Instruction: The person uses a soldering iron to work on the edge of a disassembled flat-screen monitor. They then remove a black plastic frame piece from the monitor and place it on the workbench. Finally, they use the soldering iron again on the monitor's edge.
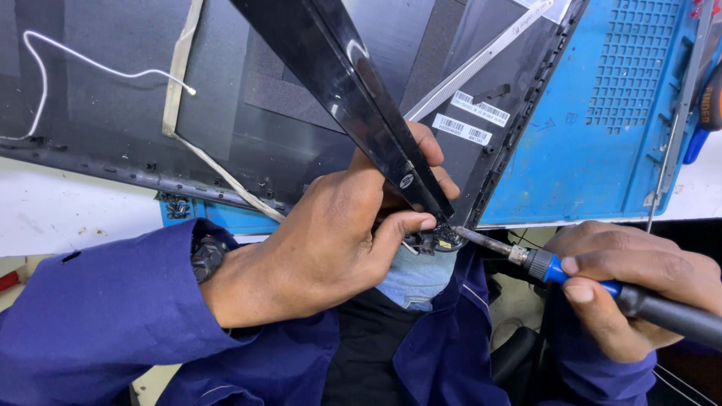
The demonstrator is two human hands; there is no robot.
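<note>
My left hand [338, 233] grips the lower end of a long black bezel strip [353, 83] that slants up to the top left, with the thumb pressed beside a small black part [438, 239] at its corner. My right hand [632, 286] holds a screwdriver [594, 280] with a blue collar and grey handle. Its metal tip touches that small part. Under both lies a dark laptop lid shell [248, 113], open side up, with barcode stickers [472, 119] on it.
A blue work mat [602, 113] covers the white bench [68, 210] at the right. A thin white wire [90, 68] and a flat tan ribbon cable [177, 83] run across the shell at the left. Another tool handle [708, 98] lies at the far right edge.
</note>
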